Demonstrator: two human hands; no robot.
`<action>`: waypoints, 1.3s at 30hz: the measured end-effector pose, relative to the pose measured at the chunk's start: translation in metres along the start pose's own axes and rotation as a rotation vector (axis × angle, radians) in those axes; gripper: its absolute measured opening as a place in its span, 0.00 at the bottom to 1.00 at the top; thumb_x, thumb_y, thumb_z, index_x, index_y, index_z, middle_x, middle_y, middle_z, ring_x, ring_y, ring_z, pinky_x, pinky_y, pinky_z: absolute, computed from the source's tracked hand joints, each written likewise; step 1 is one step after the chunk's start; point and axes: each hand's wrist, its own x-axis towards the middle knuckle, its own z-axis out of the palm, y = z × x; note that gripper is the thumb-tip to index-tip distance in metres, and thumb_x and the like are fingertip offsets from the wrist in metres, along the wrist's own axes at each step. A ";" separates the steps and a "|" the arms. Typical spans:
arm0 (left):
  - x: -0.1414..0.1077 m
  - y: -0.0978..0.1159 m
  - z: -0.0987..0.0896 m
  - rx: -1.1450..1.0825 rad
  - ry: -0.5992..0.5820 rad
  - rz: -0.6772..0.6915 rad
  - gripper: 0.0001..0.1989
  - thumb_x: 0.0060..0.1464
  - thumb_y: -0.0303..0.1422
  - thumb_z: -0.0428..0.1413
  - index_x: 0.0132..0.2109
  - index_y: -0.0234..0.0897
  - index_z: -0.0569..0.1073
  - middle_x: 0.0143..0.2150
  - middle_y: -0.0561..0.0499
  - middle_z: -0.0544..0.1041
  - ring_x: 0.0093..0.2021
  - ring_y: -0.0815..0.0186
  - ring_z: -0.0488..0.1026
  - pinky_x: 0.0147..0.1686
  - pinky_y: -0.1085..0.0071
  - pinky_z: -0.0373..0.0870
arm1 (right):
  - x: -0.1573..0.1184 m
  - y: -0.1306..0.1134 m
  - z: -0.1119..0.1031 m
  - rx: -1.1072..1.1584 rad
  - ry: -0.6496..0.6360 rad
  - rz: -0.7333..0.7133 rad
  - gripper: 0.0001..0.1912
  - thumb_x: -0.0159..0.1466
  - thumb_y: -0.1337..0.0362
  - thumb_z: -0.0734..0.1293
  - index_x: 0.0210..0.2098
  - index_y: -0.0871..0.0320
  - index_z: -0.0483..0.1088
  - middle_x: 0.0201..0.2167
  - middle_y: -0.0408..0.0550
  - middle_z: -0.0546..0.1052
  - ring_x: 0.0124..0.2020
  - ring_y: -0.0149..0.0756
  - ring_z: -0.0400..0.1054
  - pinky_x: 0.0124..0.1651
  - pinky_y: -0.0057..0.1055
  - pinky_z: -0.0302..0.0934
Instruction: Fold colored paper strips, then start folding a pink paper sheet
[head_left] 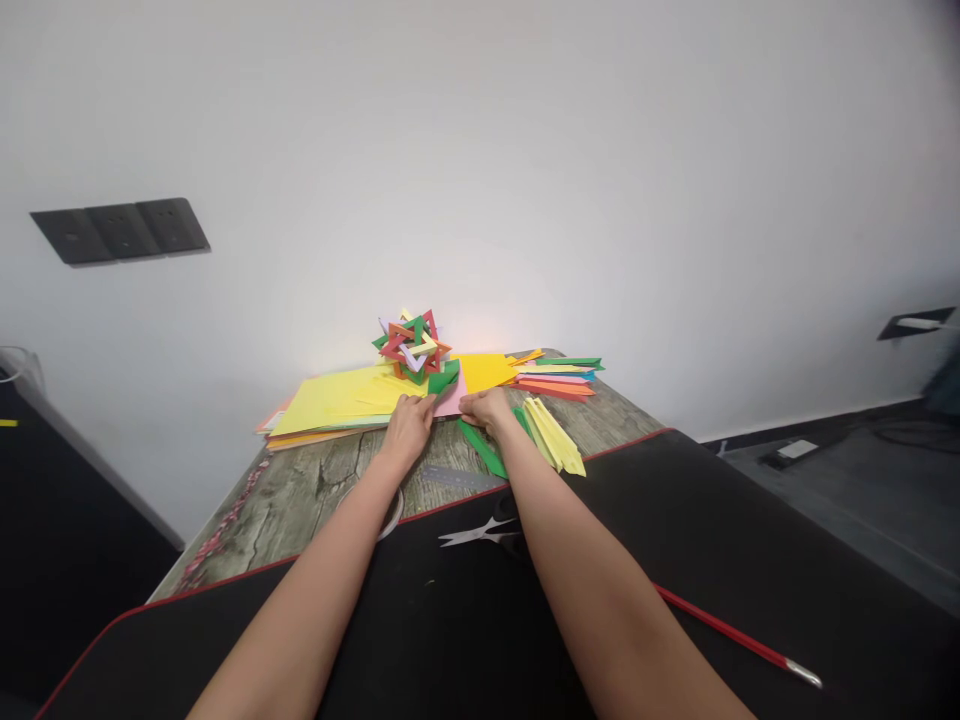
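Note:
My left hand (409, 424) is closed, its fingertips at the lower left edge of a curled green paper (444, 379). A pink paper (452, 400) lies partly beneath the green one. At the right edge of the pink paper my right hand (487, 408) pinches with its fingers together. Below that hand runs a folded green paper strip (481, 448). Close behind my left hand stands a woven paper ball (412, 346) of green, red, orange, yellow and lilac strips. My fingers hide exactly how each paper is gripped.
Yellow sheets (337, 400) lie at the left. Coloured strips (555, 378) and pale yellow strips (553, 435) are at the right. A ruler (461, 478), scissors (480, 532), a tape roll (393, 515) and a red pencil (731, 632) lie nearer. The wall (480, 180) rises behind.

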 end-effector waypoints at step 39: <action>-0.001 0.008 -0.010 -0.018 -0.035 -0.005 0.13 0.61 0.36 0.53 0.49 0.35 0.71 0.47 0.46 0.74 0.44 0.62 0.73 0.45 0.58 0.72 | -0.006 -0.002 0.012 0.047 -0.033 -0.020 0.16 0.66 0.61 0.64 0.51 0.61 0.67 0.48 0.51 0.72 0.44 0.38 0.70 0.44 0.40 0.68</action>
